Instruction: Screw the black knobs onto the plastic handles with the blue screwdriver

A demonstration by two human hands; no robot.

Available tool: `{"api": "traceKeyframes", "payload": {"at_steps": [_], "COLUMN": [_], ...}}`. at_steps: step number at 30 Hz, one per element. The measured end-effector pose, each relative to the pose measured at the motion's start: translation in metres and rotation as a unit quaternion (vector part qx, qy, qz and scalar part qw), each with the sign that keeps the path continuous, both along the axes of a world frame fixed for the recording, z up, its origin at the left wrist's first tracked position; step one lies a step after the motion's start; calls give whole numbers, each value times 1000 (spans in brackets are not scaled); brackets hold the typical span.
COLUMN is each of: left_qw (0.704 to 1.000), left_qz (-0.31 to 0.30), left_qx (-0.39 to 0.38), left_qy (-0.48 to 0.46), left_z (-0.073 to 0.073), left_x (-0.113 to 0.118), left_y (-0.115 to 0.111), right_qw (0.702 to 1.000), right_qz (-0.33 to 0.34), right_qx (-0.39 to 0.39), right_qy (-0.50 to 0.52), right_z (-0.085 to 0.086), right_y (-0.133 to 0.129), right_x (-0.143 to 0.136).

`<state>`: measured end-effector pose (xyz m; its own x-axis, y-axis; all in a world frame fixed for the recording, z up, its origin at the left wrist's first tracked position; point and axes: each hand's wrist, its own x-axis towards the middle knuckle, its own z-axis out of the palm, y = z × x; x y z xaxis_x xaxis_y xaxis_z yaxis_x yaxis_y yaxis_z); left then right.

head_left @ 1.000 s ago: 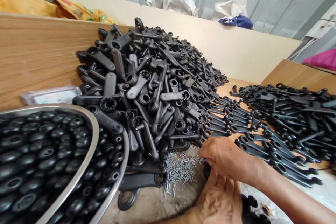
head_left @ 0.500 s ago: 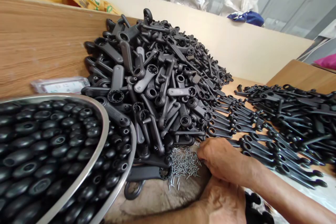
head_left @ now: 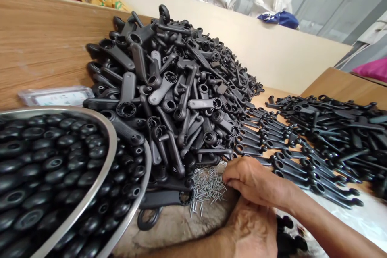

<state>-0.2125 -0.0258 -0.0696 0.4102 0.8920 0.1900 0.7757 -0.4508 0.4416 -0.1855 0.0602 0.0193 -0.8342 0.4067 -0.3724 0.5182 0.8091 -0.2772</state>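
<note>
My right hand (head_left: pixel 252 179) is curled beside a heap of small metal pins (head_left: pixel 208 185), its fingertips bent down at the pins' right edge; whatever they pinch is hidden. Below it and partly covered by it, my left hand (head_left: pixel 252 223) shows only its back and wrist, with its fingers out of sight. Behind the pins rises a big pile of black crank handles (head_left: pixel 169 84). One black handle (head_left: pixel 165 199) lies just left of the pins, and a black ring-ended part (head_left: pixel 149 217) rests in front of it.
Metal bowls of black knobs (head_left: pixel 113 133) stand at the left. Rows of black handles (head_left: pixel 290 165) and another pile (head_left: pixel 335 129) lie at the right. A clear plastic box (head_left: pixel 57 96) sits by the wooden side board (head_left: pixel 48 48). A cream board (head_left: pixel 272 52) runs behind.
The whole view has shifted a little, so most things appear slightly further left. Both hands stay together beside the pins with almost the same pose.
</note>
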Motion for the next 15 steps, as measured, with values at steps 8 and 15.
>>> {"api": "traceKeyframes", "payload": {"at_steps": [8,15], "left_qw": [997,992], "left_qz": [-49,-76], "left_qx": [-17,42], "left_qy": [52,96], "left_z": [5,-16], "left_x": [-9,-11], "left_y": [-4,6], "right_qw": [971,927], "right_qz": [-119,-211], "right_qx": [-146,-220], "right_qy": [147,220], "right_z": [-4,18], "right_y": [7,20], "right_x": [8,44]}}
